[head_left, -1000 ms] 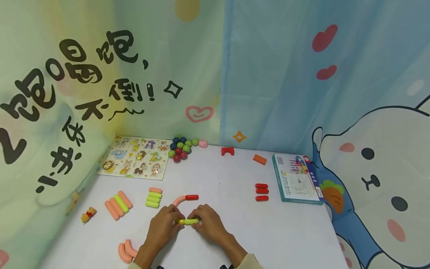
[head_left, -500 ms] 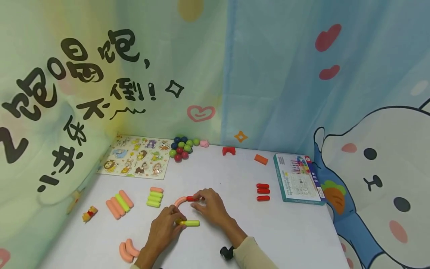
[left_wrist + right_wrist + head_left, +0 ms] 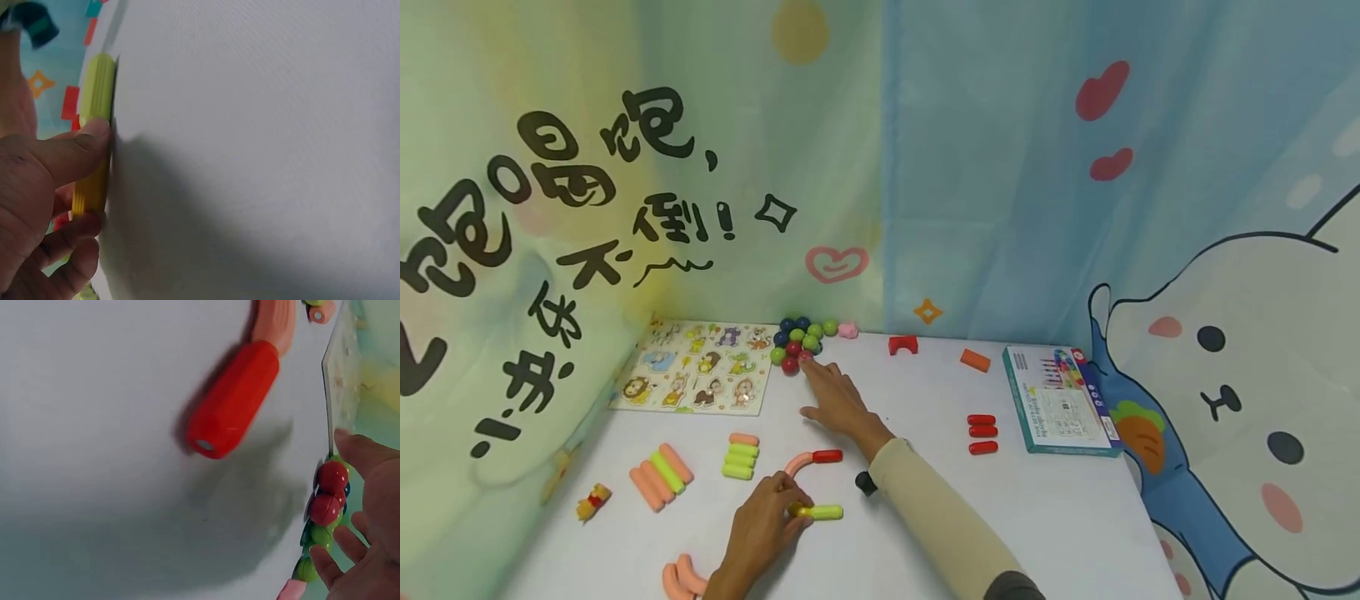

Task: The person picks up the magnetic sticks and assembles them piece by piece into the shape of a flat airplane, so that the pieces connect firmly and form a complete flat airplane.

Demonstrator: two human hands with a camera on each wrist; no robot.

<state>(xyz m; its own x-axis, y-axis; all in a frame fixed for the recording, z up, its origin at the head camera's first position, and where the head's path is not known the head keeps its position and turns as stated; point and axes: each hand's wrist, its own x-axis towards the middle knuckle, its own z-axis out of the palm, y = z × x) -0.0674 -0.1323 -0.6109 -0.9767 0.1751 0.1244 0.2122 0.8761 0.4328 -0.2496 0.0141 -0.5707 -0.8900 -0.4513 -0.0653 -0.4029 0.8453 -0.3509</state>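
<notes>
Two hands apart, left hand (image 3: 760,525) pinching yellow-green stick (image 3: 820,512), right hand (image 3: 835,398) spread at balls (image 3: 797,342).

Counting outward from the animal puzzle board (image 3: 698,372) on the table (image 3: 925,500): one cluster of about ten balls (image 3: 797,342) just right of it, three red sticks (image 3: 981,433) and one box (image 3: 1060,400) far right, four long sticks (image 3: 661,475) and four short sticks (image 3: 741,457) below it.

An animal puzzle board (image 3: 700,369) lies at the far left, three red sticks (image 3: 981,433) beside a teal box (image 3: 1056,402), and a small, possibly bear-shaped, figure (image 3: 591,502) near the left edge.
</notes>
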